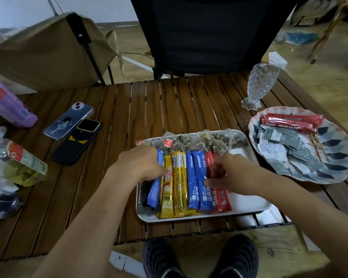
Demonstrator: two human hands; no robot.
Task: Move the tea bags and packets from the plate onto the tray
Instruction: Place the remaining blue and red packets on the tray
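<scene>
On the tray [249, 205], yellow packets [179, 189] are held in the curled grip of the left hand [141, 163] — red packets [223, 199] in that of the right hand [229, 173].

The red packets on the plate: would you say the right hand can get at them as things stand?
Probably yes. The red packets lie uncovered on the plate, just right of the tray where the right hand is busy; nothing stands between, and the glass sits behind.

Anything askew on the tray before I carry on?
Yes: the leftmost blue packet lies slanted rather than lined up, and the tea bags spill over the far rim of the tray.
</scene>
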